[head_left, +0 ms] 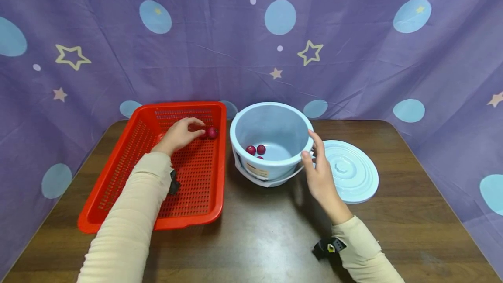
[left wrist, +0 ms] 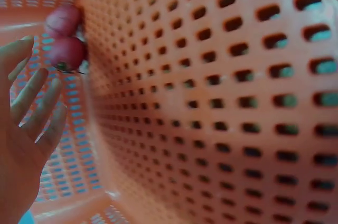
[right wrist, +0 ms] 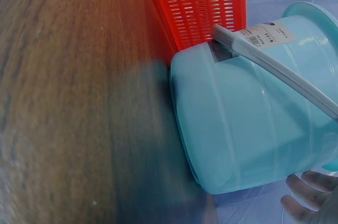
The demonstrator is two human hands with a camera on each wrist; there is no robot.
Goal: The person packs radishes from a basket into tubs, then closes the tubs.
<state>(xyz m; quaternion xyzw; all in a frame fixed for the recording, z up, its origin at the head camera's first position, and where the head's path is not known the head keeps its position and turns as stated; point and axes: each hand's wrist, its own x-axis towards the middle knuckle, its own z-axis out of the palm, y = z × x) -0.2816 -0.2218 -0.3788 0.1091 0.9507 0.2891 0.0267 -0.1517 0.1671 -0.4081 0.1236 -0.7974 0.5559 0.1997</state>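
Two open hands (head_left: 251, 156), two radishes (head_left: 209, 133) in basket (head_left: 196, 187), three in bucket (head_left: 275, 121).

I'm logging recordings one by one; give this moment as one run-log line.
left hand: open, reaching at red fruits in red basket | right hand: open, touching blue bucket rim | bucket: some red fruits inside | lid: off, on table

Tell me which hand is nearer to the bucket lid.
Right. The right hand rests at the bucket rim, just beside the lid; the left hand is over in the red basket.
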